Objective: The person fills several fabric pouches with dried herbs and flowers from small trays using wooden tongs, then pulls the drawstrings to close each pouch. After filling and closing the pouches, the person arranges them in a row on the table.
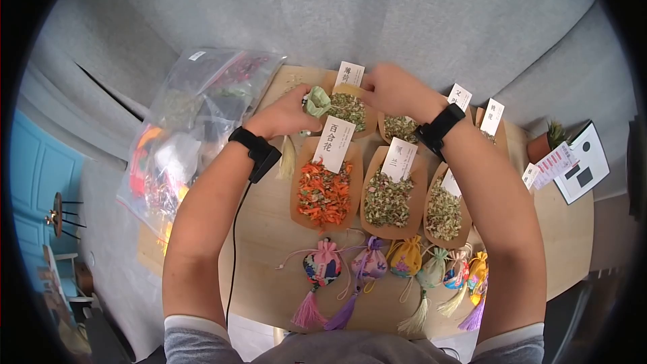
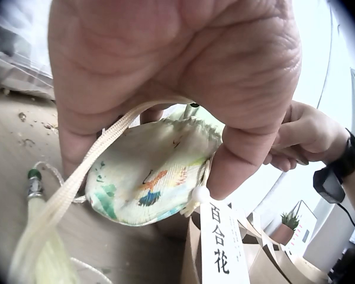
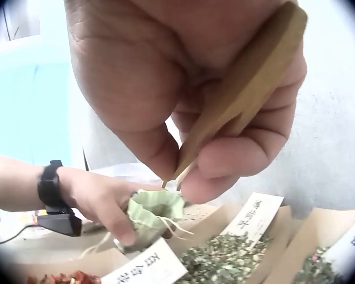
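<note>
My left hand (image 1: 283, 116) grips a pale green drawstring pouch (image 1: 317, 101) at the back left of the table, its gathered mouth spread. The left wrist view shows coloured prints on the pouch (image 2: 154, 177), with a cream cord and tassel (image 2: 44, 236) hanging beside it. My right hand (image 1: 399, 92) is above the back row of paper trays. It pinches wooden tweezers (image 3: 242, 89), tips pointing down. Below them lies a kraft-paper tray of dried green herb (image 3: 228, 257) with a white label card (image 3: 254, 219). The right hand is apart from the pouch.
Several kraft trays hold dried herbs, including orange petals (image 1: 325, 192) and pale green pieces (image 1: 389, 201). Along the front edge lie several tasselled pouches (image 1: 322, 263). Large clear plastic bags (image 1: 182, 135) crowd the left. A potted plant (image 1: 544, 145) stands at the right.
</note>
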The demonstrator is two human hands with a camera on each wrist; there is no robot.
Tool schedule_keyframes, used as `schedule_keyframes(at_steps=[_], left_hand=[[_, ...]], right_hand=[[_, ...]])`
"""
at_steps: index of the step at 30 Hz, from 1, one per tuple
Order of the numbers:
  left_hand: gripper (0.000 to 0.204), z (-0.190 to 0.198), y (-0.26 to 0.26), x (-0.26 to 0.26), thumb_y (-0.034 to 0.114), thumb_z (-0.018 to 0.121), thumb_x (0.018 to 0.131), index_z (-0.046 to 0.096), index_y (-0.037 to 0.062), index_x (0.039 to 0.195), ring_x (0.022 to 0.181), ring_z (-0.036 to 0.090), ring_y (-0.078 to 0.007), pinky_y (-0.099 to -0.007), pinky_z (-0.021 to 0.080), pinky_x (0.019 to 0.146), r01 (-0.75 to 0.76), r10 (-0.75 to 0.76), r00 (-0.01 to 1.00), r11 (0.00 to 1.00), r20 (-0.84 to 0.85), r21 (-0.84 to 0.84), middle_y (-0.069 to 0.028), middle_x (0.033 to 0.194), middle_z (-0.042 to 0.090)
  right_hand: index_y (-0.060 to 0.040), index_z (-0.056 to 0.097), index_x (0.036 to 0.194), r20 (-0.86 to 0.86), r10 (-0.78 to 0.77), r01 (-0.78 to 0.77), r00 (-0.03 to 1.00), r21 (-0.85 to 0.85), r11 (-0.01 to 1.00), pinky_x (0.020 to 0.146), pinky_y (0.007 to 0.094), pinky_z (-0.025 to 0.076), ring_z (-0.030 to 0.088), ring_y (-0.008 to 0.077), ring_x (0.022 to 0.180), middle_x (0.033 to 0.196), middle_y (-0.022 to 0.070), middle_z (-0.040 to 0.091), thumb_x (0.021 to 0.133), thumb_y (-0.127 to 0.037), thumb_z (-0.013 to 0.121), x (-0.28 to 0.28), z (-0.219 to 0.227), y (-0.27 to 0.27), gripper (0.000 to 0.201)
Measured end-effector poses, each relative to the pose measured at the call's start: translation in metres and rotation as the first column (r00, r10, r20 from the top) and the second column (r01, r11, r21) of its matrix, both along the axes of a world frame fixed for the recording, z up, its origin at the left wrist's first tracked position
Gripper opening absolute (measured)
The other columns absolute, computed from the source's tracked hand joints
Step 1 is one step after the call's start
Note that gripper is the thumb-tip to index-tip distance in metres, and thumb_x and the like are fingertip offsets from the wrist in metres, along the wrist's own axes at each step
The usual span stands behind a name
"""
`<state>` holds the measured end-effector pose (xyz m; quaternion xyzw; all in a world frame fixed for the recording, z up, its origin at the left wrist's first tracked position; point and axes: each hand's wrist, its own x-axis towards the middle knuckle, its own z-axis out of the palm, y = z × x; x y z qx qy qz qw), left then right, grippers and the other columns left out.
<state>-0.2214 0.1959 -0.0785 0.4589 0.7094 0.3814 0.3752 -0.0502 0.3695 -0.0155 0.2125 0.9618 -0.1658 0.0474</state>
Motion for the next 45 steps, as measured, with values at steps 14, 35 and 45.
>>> schedule_keyframes(at_steps=[14,35,45], left_hand=[[0.081,-0.003,0.001,-0.004,0.011,0.080,0.071,0.045,-0.0069,0.142,0.117,0.060,-0.0264,-0.0336,0.047,0.101,0.004,-0.004,1.000,1.000,-0.016,-0.027,-0.0182,0.127,0.063],[0.081,-0.005,0.001,-0.003,0.011,0.080,0.071,0.044,-0.0075,0.142,0.114,0.062,-0.0249,-0.0323,0.049,0.098,-0.007,0.006,1.000,1.000,0.024,0.019,-0.0172,0.124,0.064],[0.080,-0.016,0.000,-0.010,0.010,0.079,0.076,0.042,-0.0019,0.145,0.111,0.061,-0.0202,-0.0313,0.048,0.097,0.008,-0.008,1.000,1.000,-0.010,0.012,-0.0122,0.122,0.064]], right_hand=[[0.0087,0.070,0.089,0.110,0.081,-0.079,0.991,-0.027,0.997,0.077,0.0481,0.056,0.070,0.0423,0.085,0.091,0.0289,0.071,0.085,-0.008,0.057,0.005,-0.042,-0.013,0.022],[0.0007,0.075,0.093,-0.091,0.065,-0.067,0.994,-0.022,0.998,0.068,0.0422,0.052,0.067,0.0325,0.070,0.080,0.0202,0.071,0.087,-0.019,0.067,0.007,0.021,-0.020,0.022],[0.0024,0.072,0.084,0.256,0.127,-0.172,0.958,0.162,0.972,0.070,0.0470,0.053,0.067,0.0395,0.076,0.079,0.0219,0.069,0.080,-0.011,0.063,0.020,-0.019,-0.005,0.017]])
